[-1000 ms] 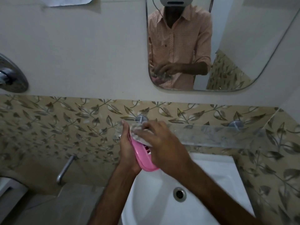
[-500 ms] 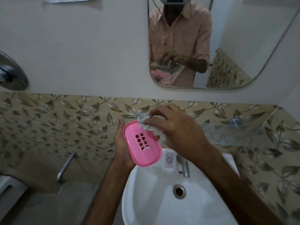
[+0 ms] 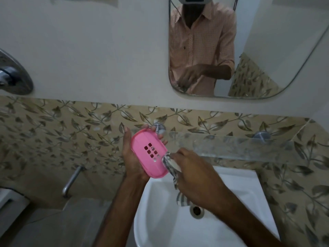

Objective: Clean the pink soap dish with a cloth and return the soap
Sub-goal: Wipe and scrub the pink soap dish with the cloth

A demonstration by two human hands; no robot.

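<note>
Pink soap dish (image 3: 149, 153) sits tilted above the white basin (image 3: 231, 220), cradled by the left hand (image 3: 132, 157) so its slotted face meets the striped cloth (image 3: 170, 164) bunched in the right hand (image 3: 197, 177) fingers.

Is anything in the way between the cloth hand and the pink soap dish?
Nothing visible. The right hand grips the cloth, whose tip touches the lower right edge of the soap dish; the left hand holds it.
</note>
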